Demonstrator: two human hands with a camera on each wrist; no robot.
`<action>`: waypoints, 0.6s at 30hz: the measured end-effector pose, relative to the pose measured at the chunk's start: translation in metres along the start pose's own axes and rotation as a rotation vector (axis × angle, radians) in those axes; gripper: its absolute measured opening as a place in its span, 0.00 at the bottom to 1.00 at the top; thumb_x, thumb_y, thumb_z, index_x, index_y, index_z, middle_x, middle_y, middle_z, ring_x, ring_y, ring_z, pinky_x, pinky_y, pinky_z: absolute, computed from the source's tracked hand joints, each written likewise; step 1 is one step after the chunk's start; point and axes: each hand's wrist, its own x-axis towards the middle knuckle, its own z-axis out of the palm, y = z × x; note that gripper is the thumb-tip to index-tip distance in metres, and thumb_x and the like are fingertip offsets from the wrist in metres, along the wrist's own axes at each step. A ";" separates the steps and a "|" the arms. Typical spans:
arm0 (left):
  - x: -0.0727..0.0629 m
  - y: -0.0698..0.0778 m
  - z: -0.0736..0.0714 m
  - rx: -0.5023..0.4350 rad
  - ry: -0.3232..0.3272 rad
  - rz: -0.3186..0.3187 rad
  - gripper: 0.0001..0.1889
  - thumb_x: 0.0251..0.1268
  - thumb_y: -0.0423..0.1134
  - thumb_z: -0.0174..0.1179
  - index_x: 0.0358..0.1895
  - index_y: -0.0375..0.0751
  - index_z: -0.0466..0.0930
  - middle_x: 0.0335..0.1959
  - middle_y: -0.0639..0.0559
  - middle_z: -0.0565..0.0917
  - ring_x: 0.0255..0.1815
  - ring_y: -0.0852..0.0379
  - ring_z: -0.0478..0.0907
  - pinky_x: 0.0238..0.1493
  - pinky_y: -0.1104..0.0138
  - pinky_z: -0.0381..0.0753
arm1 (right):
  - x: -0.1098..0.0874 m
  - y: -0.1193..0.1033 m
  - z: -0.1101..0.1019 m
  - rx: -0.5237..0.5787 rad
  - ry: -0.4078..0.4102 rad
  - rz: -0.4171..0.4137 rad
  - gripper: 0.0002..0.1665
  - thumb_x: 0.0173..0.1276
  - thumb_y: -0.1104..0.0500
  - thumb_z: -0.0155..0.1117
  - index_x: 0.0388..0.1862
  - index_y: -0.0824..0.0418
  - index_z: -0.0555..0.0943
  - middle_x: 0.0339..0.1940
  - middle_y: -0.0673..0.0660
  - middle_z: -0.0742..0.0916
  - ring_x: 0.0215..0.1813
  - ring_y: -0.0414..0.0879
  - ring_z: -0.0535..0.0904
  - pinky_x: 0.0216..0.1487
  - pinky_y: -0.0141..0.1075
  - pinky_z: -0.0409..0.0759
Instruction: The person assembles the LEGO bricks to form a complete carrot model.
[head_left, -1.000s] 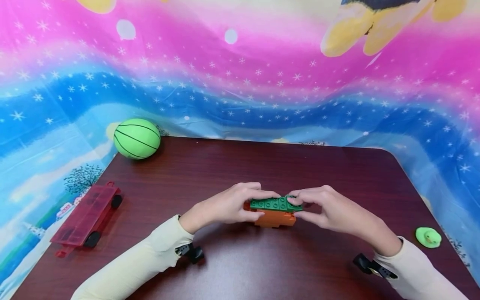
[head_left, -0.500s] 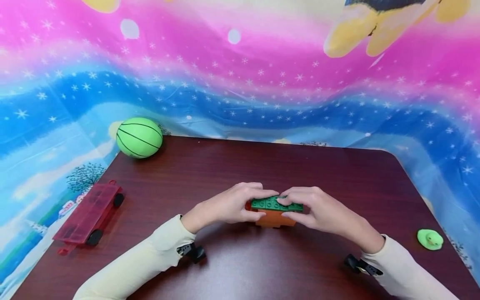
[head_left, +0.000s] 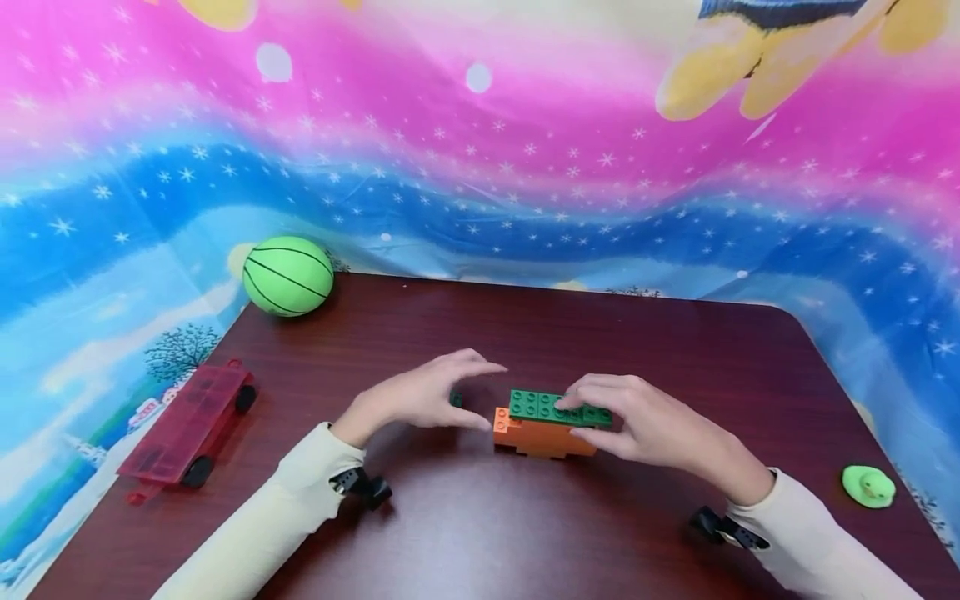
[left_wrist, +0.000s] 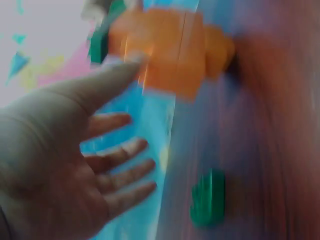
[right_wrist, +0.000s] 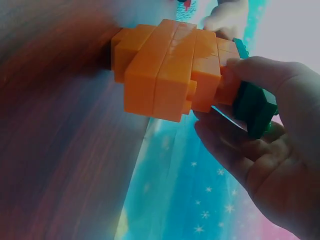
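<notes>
Near the middle of the table stands a toy brick build of stacked orange bricks (head_left: 543,436) with studded green bricks (head_left: 529,405) on top. My right hand (head_left: 633,418) pinches its right end, with the thumb on the near side and fingers over the green layer. In the right wrist view, the thumb lies against an upper orange brick (right_wrist: 227,90). My left hand (head_left: 411,395) is off the build's left end, thumb and fingers spread with nothing between them. Behind it, mostly hidden in the head view, a loose green brick (left_wrist: 208,199) sits on the table.
A translucent red toy cart (head_left: 191,429) with black wheels stands at the table's left edge. The green ball (head_left: 288,277) rests at the far left corner, and a small green rubber duck (head_left: 868,486) near the right edge. A printed cloth (head_left: 480,167) hangs behind.
My left hand has let go of the build and moved left, uncovering its orange left end. My right hand has shifted left along the green top and stays on it.
</notes>
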 end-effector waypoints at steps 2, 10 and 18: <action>-0.005 -0.014 -0.003 0.044 -0.003 -0.072 0.42 0.61 0.53 0.74 0.77 0.51 0.67 0.65 0.46 0.75 0.66 0.49 0.74 0.68 0.52 0.75 | 0.001 -0.001 -0.002 -0.014 -0.036 0.003 0.22 0.70 0.57 0.72 0.62 0.48 0.82 0.55 0.44 0.87 0.48 0.33 0.82 0.43 0.28 0.83; -0.010 -0.029 0.002 0.163 0.000 -0.118 0.24 0.59 0.42 0.75 0.59 0.43 0.82 0.51 0.48 0.81 0.49 0.51 0.78 0.54 0.60 0.79 | 0.004 -0.004 -0.004 -0.060 -0.081 0.005 0.27 0.72 0.56 0.69 0.68 0.46 0.78 0.58 0.43 0.86 0.48 0.32 0.82 0.46 0.31 0.85; -0.005 -0.023 0.008 0.191 0.022 -0.150 0.15 0.67 0.43 0.70 0.55 0.46 0.84 0.51 0.53 0.84 0.50 0.55 0.79 0.53 0.58 0.80 | 0.010 -0.007 -0.003 -0.148 -0.102 -0.053 0.32 0.71 0.58 0.68 0.73 0.43 0.76 0.52 0.46 0.86 0.29 0.30 0.70 0.30 0.23 0.71</action>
